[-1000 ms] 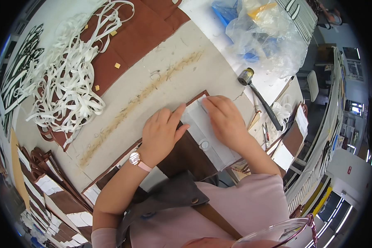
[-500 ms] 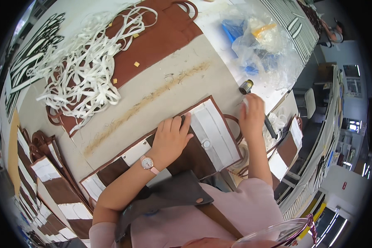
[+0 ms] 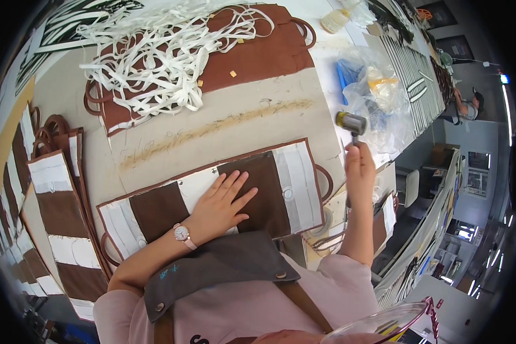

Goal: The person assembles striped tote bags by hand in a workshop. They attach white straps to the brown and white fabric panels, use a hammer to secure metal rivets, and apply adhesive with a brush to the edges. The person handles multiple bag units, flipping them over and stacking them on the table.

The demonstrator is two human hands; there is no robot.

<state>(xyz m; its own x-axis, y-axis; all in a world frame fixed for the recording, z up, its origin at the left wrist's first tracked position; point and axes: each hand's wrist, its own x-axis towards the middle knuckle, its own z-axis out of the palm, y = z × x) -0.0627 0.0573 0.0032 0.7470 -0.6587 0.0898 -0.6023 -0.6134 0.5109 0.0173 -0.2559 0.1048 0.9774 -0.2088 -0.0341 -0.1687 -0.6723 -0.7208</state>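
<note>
My left hand [image 3: 221, 202] lies flat with fingers spread on a brown-and-white panel with brown edging [image 3: 266, 183], which has a loop handle at each end. Small metal snaps show along the panel's far edge, and a round white disc [image 3: 288, 194] sits on its right white band. My right hand [image 3: 359, 163] is closed round the handle of a mallet [image 3: 351, 122], which has a grey cylindrical head with a yellowish face. The mallet is raised to the right of the panel, apart from it.
White straps [image 3: 172, 63] lie tangled over a brown leather piece [image 3: 258, 54] at the back. Similar brown-and-white panels [image 3: 69, 212] are stacked at the left. Clear plastic bags [image 3: 378, 97] and a bottle [image 3: 335, 21] sit at the far right. Another person [image 3: 469, 108] is in the distance.
My right hand has closed on the mallet and lifted it off the table. My left hand has flattened and spread out on the panel.
</note>
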